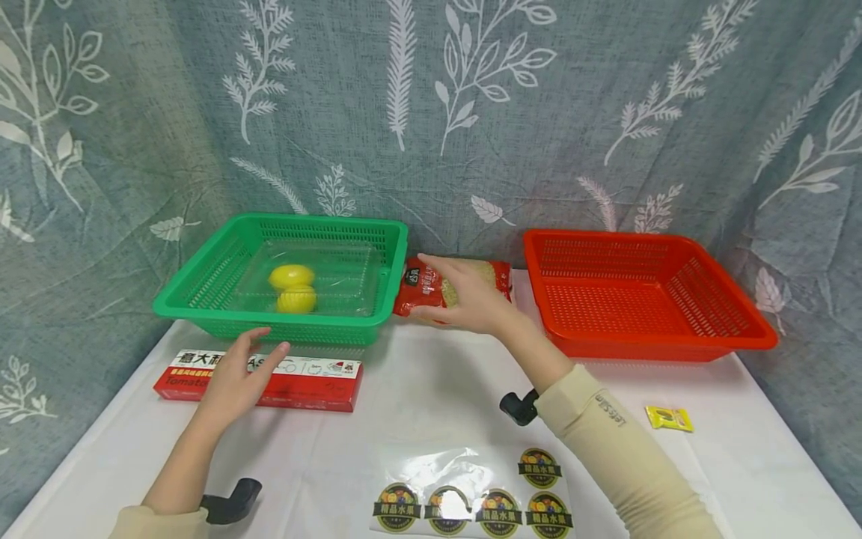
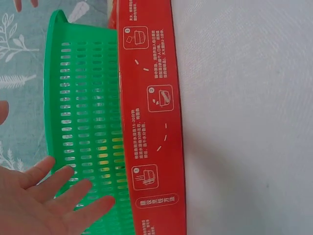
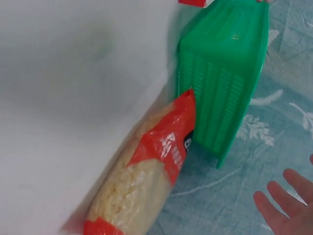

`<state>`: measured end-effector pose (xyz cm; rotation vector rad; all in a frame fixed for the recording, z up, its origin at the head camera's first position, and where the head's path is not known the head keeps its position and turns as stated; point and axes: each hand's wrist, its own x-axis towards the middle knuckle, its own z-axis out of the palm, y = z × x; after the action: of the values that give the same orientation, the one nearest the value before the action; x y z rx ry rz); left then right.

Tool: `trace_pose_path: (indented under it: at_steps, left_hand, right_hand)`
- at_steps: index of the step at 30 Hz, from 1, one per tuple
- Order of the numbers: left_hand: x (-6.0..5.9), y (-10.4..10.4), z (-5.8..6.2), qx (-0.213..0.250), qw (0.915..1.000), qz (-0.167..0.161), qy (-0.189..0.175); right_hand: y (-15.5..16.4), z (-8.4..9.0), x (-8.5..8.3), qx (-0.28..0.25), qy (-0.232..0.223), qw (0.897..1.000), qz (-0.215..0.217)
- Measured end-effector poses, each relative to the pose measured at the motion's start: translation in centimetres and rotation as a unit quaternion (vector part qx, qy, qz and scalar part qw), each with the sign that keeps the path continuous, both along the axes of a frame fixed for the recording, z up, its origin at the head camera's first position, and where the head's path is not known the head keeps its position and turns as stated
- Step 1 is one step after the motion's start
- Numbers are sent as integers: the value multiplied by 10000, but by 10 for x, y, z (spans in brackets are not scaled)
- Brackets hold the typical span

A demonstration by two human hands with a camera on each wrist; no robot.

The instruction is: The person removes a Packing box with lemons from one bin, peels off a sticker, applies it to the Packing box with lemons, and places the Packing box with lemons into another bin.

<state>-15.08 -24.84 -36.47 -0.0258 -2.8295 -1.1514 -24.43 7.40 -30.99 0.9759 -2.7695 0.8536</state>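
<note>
Noodle packet (image 1: 450, 288) lay under the spread, ungrasping right hand (image 1: 465, 299) in the head view, the released left hand (image 2: 44, 203) hovered beside the pasta box (image 2: 151, 122) in its wrist view, and the right wrist view suggested closing fingers (image 3: 286, 203) squarely around the packet's middle.

- Green basket (image 1: 202, 288): moulded plastic with slotted walls, a slight sheen.
- Red basket (image 1: 741, 314): the same perforated plastic, slightly glossy.
- Clear tray (image 1: 350, 284) in the green basket: thin, see-through plastic, shiny.
- Lemons (image 1: 292, 288): matt yellow peel.
- Bag (image 3: 146, 181): glossy plastic film, red-printed ends, clear middle showing grainy contents.
- Box (image 2: 149, 112): smooth printed card, red, faintly satin.
- Table cover (image 2: 244, 117): white cloth, matt, fine weave.
- Sticker sheet (image 1: 471, 494): glossy film catching glare.
- Backdrop (image 1: 471, 112): grey-blue woven cloth, matt, creased.
- Sleeve (image 1: 613, 442): soft beige knit.
- Sachet (image 1: 669, 418): yellow shiny wrapper.
</note>
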Motion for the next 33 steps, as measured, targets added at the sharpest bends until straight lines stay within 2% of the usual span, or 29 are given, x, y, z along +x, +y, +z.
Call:
trace_pose_path:
  at_steps: [4, 8, 12, 15, 17, 19, 22, 25, 27, 33]
  left_hand:
    - [-2, 1, 0, 154, 9997, 45, -200]
    - [-6, 0, -3, 449, 9987, 76, -229]
    - [-15, -6, -15, 979, 9947, 127, -279]
    - [-23, -10, -27, 1449, 9880, 349, -398]
    - [-25, -11, -27, 1793, 9820, 375, -465]
    - [-24, -9, -23, 2131, 9749, 376, -522]
    - [-20, -5, -10, 2523, 9654, 229, -610]
    - [-20, -3, -8, 2942, 9534, 252, -612]
    - [-22, -3, -11, 3262, 9429, 253, -614]
    - [-39, -10, -36, 4034, 9128, 384, -505]
  right_hand:
    - [-10, 0, -3, -202, -6, 9998, 77]
    - [-19, 0, -3, -250, -94, 9996, 115]
    - [-26, 2, -4, -153, -179, 9997, 117]
    - [-31, 3, -6, -88, -188, 9997, 114]
    - [-34, 3, -7, -31, -232, 9997, 90]
    - [-37, 4, -8, 32, -289, 9996, 49]
    - [-42, 4, -10, 88, -381, 9992, 0]
    - [-46, 3, -12, 131, -431, 9990, -41]
    - [-48, 1, -14, 172, -444, 9989, -36]
    - [-54, -2, -17, 209, -424, 9989, -51]
